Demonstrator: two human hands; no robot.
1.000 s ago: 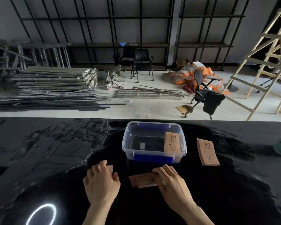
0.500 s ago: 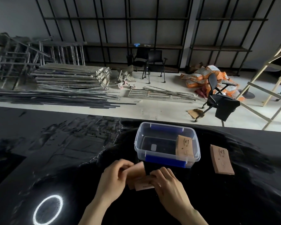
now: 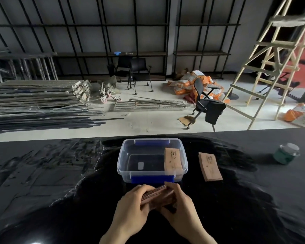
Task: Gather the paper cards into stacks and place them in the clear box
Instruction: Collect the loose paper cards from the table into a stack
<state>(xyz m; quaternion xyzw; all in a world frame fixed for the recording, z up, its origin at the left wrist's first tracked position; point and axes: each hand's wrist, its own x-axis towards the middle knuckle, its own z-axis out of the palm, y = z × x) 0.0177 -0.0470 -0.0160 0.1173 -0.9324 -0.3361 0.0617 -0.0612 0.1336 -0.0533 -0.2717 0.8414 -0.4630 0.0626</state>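
Observation:
A clear box (image 3: 120, 161) with blue latches stands on the black table, just beyond my hands. One stack of brown paper cards (image 3: 172, 161) lies inside it at the right end. A second stack (image 3: 209, 166) lies on the table to the right of the box. Between my two hands I hold a third stack of cards (image 3: 157, 195) on edge, slightly tilted, close in front of the box. My left hand (image 3: 132, 208) grips its left side and my right hand (image 3: 181, 206) its right side.
A green jar with a clear lid (image 3: 286, 154) stands on the table at the far right. The table's far edge runs just behind the box. Beyond it lie metal poles, chairs, orange sacks and a wooden ladder on the floor.
Loose cards that lay flat on the table under my hands have been pulled together and lifted into one stack held on edge between both hands.

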